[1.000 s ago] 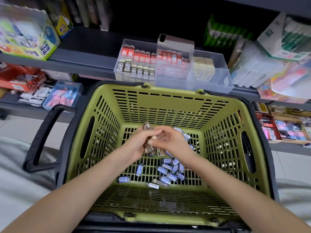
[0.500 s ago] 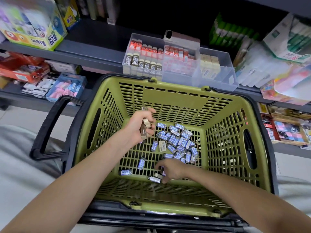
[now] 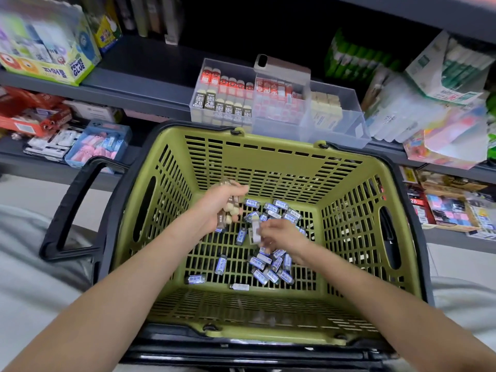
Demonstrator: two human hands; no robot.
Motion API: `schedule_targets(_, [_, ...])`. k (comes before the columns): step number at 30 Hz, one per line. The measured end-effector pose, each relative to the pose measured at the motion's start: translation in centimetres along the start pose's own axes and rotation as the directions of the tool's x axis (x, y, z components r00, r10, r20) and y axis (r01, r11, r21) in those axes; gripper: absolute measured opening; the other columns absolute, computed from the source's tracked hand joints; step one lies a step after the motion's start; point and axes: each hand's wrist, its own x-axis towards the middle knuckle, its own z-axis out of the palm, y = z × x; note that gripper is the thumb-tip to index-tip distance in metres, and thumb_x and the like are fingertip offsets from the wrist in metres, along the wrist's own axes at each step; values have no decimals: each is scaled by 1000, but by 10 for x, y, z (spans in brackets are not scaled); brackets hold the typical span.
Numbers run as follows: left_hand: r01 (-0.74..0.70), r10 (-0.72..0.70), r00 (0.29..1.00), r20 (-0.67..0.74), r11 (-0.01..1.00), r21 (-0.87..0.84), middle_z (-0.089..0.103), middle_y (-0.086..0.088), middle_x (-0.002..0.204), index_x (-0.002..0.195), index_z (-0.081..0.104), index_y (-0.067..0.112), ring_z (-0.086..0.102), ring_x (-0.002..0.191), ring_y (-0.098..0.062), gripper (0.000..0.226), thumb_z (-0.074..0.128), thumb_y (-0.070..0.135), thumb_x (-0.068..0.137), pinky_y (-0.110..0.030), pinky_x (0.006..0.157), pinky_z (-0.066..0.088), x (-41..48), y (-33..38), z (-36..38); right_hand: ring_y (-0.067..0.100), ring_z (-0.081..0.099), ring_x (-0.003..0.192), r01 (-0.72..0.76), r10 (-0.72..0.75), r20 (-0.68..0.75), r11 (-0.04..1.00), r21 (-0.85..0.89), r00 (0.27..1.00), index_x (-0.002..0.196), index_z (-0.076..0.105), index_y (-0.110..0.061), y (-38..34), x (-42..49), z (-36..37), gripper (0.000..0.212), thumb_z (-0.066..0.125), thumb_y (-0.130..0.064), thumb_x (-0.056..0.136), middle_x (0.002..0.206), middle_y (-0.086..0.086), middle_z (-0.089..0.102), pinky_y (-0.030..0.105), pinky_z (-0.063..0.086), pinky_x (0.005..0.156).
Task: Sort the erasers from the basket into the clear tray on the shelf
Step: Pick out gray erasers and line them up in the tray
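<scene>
An olive-green basket (image 3: 268, 159) sits below me with several blue-sleeved erasers (image 3: 271, 267) loose on its floor. My left hand (image 3: 220, 202) hovers inside the basket and grips a bunch of brown-sleeved erasers (image 3: 228, 210). Just right of it, my right hand (image 3: 279, 234) pinches one pale eraser (image 3: 255, 229) above the pile. The clear tray (image 3: 346, 130) stands on the shelf behind the basket, with rows of red, brown and cream erasers in its compartments.
A phone (image 3: 281, 67) lies on the tray's back edge. A glue box (image 3: 45, 55) stands at the shelf's left, plastic-wrapped packs (image 3: 418, 103) at its right. The basket's black handle (image 3: 72, 208) sticks out left. Lower shelves hold more stationery.
My right hand has risen from the near part of the basket floor with one eraser and come up beside my left hand, which still holds its bunch.
</scene>
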Motion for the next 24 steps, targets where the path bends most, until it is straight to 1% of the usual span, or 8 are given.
schedule_targets(2, [-7,3,1000,20,982,190,58,-2,72,94,58,11,53,49,-11,28,73,30,80,-21,43,43,1,-3,3,14,60,59,70,-69,-14,987,145,998,87,64,-7,-22,-4,-11,6,60,-2,86,76,9,64,21,53,56])
schedule_targets(6, [25,-50,994,96,969,244,68,-5,84,103,60,14,58,55,-11,56,80,43,60,-20,44,45,-3,-7,11,14,64,65,232,-243,33,954,191,970,86,72,-12,-43,-9,-12,18,65,2,80,76,5,70,22,55,64])
schedule_targets(10, [-36,29,998,56,991,130,69,0,68,93,61,17,59,50,-9,33,78,33,70,-21,43,44,-1,-9,10,18,67,73,167,-213,108,930,328,971,94,72,-10,-40,-3,-21,20,70,-10,75,84,6,72,25,56,65])
schedule_targets(11, [-39,37,999,26,995,91,68,0,67,93,60,17,59,50,-9,31,77,32,72,-22,44,44,-1,-7,10,18,65,71,140,-166,81,955,261,983,94,72,-10,-34,0,-23,19,70,-13,76,83,7,71,24,55,63])
schedule_targets(13, [-37,37,999,-15,999,10,66,-3,68,93,58,16,59,50,-11,32,76,32,72,-23,44,44,-1,-4,7,20,60,70,97,-105,-47,984,-150,993,94,70,-9,-16,10,-22,17,71,-18,80,84,9,71,27,51,61])
schedule_targets(16, [-59,58,998,-11,994,-96,63,-8,71,96,57,14,62,49,-13,30,72,32,78,-20,38,42,-1,3,5,19,63,86,8,-132,-110,678,-735,985,110,64,-14,13,25,-7,38,70,-37,81,98,5,70,27,46,69])
schedule_targets(20, [-71,71,997,-8,977,-201,59,-14,81,94,55,17,62,49,-14,23,69,32,84,-19,38,41,-3,9,2,27,61,100,79,-174,12,386,-919,985,138,41,-22,33,38,12,69,68,-44,78,124,5,53,34,50,75])
schedule_targets(24, [-88,90,996,2,973,-212,60,-8,72,93,55,17,63,57,-16,22,70,31,84,-21,40,42,-4,12,1,30,61,95,80,-217,9,317,-945,976,136,42,-23,29,48,14,60,66,-38,83,126,7,48,32,45,69])
